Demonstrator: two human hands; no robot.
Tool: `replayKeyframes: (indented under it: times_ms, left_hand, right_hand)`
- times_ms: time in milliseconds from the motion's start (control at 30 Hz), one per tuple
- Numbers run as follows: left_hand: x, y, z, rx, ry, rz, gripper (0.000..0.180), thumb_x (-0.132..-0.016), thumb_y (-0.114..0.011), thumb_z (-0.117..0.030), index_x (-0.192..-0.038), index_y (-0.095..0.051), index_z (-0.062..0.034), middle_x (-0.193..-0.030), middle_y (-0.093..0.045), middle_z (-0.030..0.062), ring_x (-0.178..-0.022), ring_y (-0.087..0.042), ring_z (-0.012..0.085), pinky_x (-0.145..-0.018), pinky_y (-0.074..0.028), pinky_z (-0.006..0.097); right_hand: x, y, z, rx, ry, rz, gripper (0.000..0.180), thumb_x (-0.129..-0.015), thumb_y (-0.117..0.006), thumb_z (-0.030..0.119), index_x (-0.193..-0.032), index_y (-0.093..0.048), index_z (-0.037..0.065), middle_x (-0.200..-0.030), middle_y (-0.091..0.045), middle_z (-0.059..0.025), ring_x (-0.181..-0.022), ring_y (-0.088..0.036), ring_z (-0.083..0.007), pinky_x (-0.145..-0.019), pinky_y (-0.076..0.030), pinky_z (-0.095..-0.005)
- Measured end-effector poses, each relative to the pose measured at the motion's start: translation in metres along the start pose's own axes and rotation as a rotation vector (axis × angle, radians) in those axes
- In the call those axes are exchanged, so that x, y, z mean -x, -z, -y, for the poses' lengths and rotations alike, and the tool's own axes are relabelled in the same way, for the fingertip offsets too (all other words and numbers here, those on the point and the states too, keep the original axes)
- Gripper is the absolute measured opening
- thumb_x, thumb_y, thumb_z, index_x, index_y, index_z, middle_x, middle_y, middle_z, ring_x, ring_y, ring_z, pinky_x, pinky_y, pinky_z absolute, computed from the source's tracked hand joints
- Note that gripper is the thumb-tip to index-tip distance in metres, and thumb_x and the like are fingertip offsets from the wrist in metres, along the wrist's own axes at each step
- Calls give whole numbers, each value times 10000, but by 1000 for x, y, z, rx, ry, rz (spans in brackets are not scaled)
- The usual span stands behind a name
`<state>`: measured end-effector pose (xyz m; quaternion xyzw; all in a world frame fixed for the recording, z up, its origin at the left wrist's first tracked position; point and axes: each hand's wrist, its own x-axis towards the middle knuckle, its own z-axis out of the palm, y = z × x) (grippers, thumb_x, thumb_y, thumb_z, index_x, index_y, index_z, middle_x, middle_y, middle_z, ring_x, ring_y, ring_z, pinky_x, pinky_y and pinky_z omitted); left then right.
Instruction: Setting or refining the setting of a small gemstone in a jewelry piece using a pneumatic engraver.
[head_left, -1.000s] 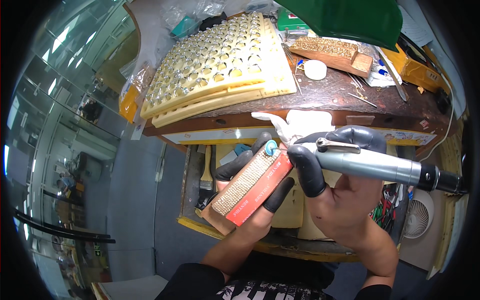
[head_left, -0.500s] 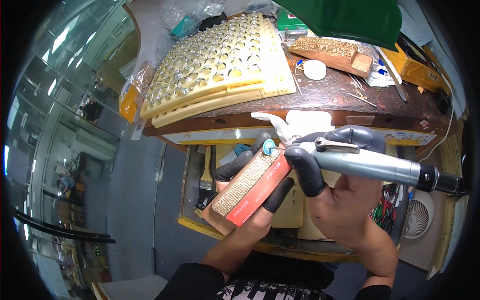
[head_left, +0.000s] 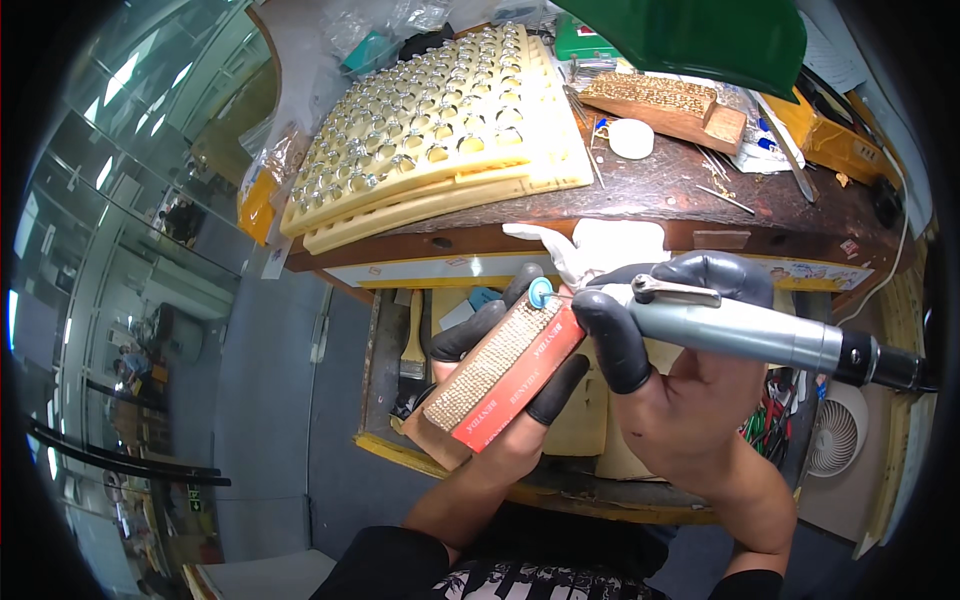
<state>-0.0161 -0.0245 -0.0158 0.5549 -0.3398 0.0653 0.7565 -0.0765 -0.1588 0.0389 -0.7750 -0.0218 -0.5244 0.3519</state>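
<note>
My left hand (head_left: 520, 430), with black finger covers, is closed round a wooden block (head_left: 430, 438) with red tape (head_left: 515, 390) along one side. Rows of small gold-coloured beads or settings (head_left: 490, 372) cover the block's top; their exact kind is too small to tell. In my right hand (head_left: 650, 340), also in black finger covers, is a silver rotary handpiece (head_left: 740, 330), its rear end pointing right. A small blue polishing disc (head_left: 540, 292) on its thin shaft sits at the block's far end, seemingly touching the beads.
Cream trays (head_left: 420, 150) of several silver rings stand on the dark wooden bench (head_left: 640, 195). Another bead-covered wooden block (head_left: 660, 100) lies beyond, beside a white round lid (head_left: 630, 139). A green shade (head_left: 700, 40) hangs above; an open drawer (head_left: 400, 455) with a brush (head_left: 412, 340) lies below.
The blue disc and handpiece have shifted very slightly to the right. Both hands keep their grip, and the block stays almost in place.
</note>
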Motion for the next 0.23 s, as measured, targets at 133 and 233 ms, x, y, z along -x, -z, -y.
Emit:
replayKeyframes:
  times_ms: [133,233]
  left_hand:
    - [1,0,2,20,-17,-24,661,-809,-783,-30,-1333,-384,25,-1358,-543,189,-1230,-558,244,-1066,-399,382]
    - [0,5,0,-98,-6,52,668,-812,-779,-27,-1342,-374,15,-1370,-533,194,-1257,-543,259,-1088,-382,394]
  right_hand:
    - [0,0,1,21,-6,-6,142,-797,-799,62,-906,-721,17,-898,-671,-83,-866,-591,-228,-771,-449,-342]
    - [2,0,-1,-20,-44,7,155,-798,-799,63,-931,-729,22,-914,-677,-79,-872,-591,-238,-787,-452,-353]
